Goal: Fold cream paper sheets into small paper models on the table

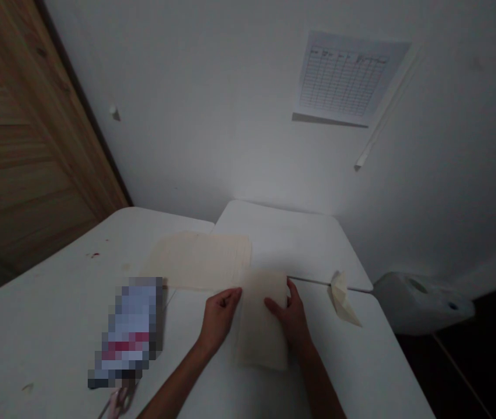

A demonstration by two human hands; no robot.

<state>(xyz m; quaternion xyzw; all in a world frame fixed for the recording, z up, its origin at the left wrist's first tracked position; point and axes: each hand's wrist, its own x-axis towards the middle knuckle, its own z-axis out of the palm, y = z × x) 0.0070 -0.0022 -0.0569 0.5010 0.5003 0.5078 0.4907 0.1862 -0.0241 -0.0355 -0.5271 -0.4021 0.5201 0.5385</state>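
A folded cream-coloured sheet point(262, 337), cloth or paper I cannot tell, lies lengthwise on the white table point(187, 355) in front of me. My left hand point(218, 319) pinches at its left edge, thumb and forefinger together. Along the right edge, my right hand point(292, 317) has its thumb on top of the sheet and its fingers round the side. Just beyond my left hand a wider cream sheet point(199, 262) is spread flat.
At the left sits a pixelated blue-grey object point(132, 326) with a red band, beside pinkish scissors point(121, 398). A crumpled cream scrap point(342, 299) rests at the right. Beyond the table's right edge stands a whitish plastic container point(418, 302). A printed chart point(346, 78) hangs on the wall.
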